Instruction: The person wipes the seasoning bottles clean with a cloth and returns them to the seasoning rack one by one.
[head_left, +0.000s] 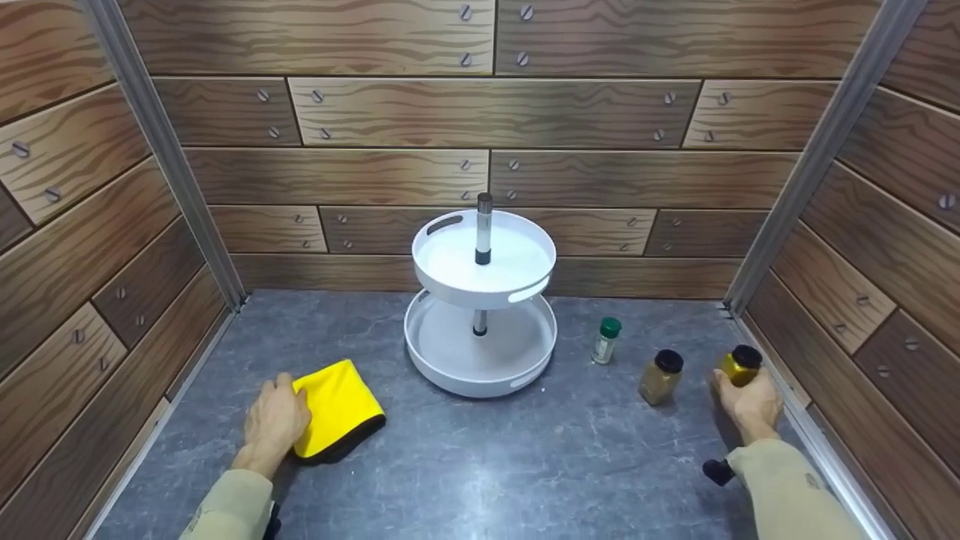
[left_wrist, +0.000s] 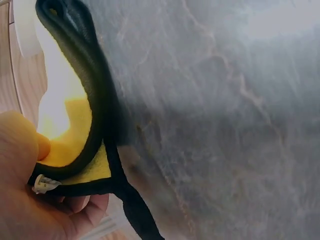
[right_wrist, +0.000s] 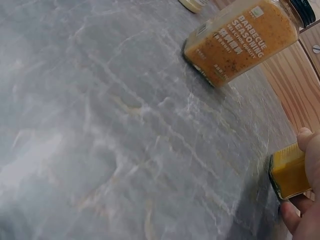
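Note:
My left hand (head_left: 276, 415) pinches the left edge of a folded yellow cloth (head_left: 337, 409) with black trim. In the left wrist view, the thumb lies over the cloth (left_wrist: 80, 132) and the other fingers are beneath it. At the far right, my right hand (head_left: 752, 405) grips a spice jar (head_left: 741, 365) with yellow contents and a black lid. The right wrist view shows thumb and fingers around this jar (right_wrist: 290, 172), its base close to the table. Left of it stands a barbecue seasoning jar (head_left: 660, 377), its label legible in the right wrist view.
A white two-tier round tray (head_left: 480, 375) stands at the back middle, a post rising through its centre. Between it and the seasoning jar is a small green-capped shaker (head_left: 606, 341). Wood-patterned walls (head_left: 480, 112) enclose the grey marbled table (head_left: 480, 465) at the back and sides.

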